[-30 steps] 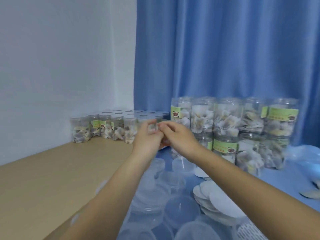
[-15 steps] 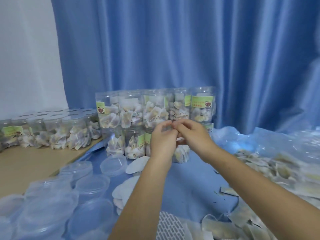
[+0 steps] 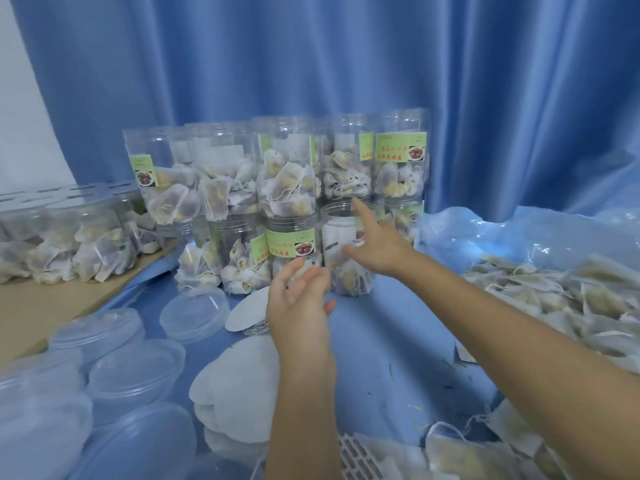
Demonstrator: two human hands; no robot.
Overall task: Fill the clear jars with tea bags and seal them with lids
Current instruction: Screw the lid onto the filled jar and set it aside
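Our right hand (image 3: 375, 245), fingers spread, reaches the open jar (image 3: 348, 251) under the stacked jars (image 3: 287, 168); our left hand (image 3: 299, 299) is relaxed, empty. A careless push may topple the stack.

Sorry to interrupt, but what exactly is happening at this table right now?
A person is packing tea bags into clear jars. The right hand reaches, fingers open, toward a jar in the lower row of the stack. The left hand hovers open nearby. Loose tea bags lie right, clear lids left.
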